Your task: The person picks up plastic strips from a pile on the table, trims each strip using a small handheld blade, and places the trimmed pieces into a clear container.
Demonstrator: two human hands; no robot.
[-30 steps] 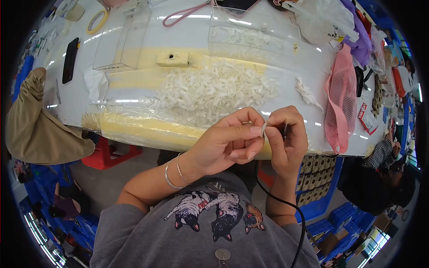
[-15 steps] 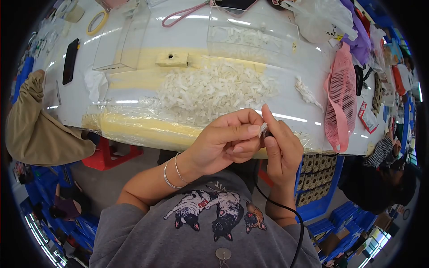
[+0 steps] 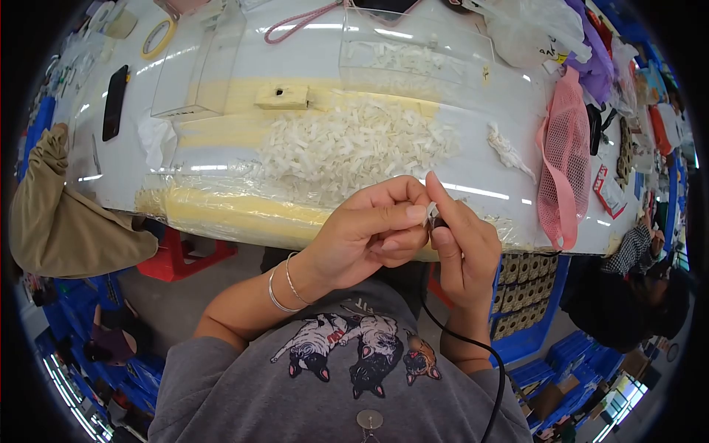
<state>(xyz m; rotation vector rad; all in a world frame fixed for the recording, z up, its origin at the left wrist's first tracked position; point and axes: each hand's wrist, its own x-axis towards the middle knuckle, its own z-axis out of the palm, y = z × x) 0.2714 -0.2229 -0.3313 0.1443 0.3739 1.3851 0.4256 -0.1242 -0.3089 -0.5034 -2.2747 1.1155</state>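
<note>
Over the table's front edge, my left hand [image 3: 373,229] pinches a small white strip [image 3: 430,210] between thumb and forefinger. My right hand [image 3: 471,251] meets it there, thumb and fingers closed around a small dark piece [image 3: 439,222] that touches the strip. The kind of dark piece is too small to make out. Just beyond my hands lies a wide heap of short white strips [image 3: 347,144]. Behind the heap sits a small pale block [image 3: 283,97] with a dark hole in it.
Clear plastic boxes [image 3: 190,92] stand at the back left, another [image 3: 417,52] at the back middle holding strips. A black phone [image 3: 115,103] and a tape roll [image 3: 159,38] lie left. On the right are a pink mesh bag [image 3: 563,162] and a crumpled white piece [image 3: 508,153].
Both hands have shifted very slightly left and up, still meeting at the white strip. Nothing else on the table has visibly moved.
</note>
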